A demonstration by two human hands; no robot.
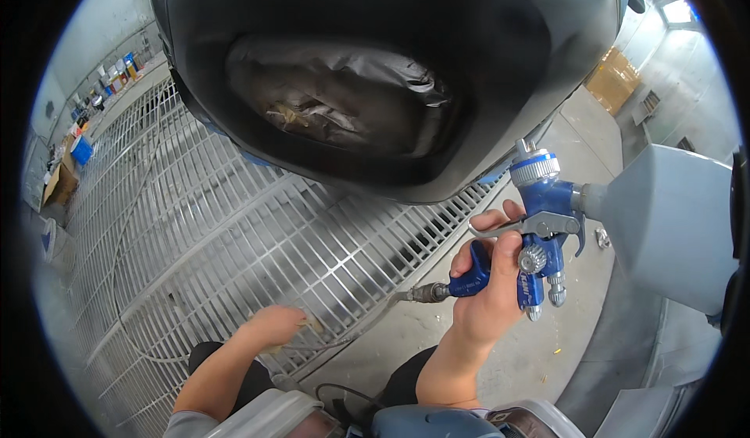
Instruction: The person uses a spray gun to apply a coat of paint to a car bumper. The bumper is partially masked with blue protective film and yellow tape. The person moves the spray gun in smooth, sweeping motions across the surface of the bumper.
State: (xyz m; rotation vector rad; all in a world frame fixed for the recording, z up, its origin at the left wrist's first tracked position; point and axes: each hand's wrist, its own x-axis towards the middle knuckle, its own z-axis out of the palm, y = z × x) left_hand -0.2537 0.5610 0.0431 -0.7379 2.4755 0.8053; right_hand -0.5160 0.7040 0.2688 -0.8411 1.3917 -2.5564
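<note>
My right hand (484, 297) is wrapped round the handle of a blue spray gun (542, 196), with fingers by its silver trigger. A large grey paint cup (664, 219) is fixed to the gun and reaches to the right rim of the view. At the handle's base, a metal coupling (428, 293) joins an air hose. Low on the left, my left hand (275, 327) is closed, with a small tan bit showing at its fingers that I cannot make out. Ahead of both hands stands a dark vehicle bumper (312, 161); crumpled masking film (367, 71) fills its opening.
Metal floor grating (226, 227) spreads below and to the left, with a hose across it. Cans, a blue container (81, 151) and an open cardboard box (59, 186) line the left wall. Concrete floor (582, 282) lies right; a brown cardboard piece (612, 80) leans at the back right.
</note>
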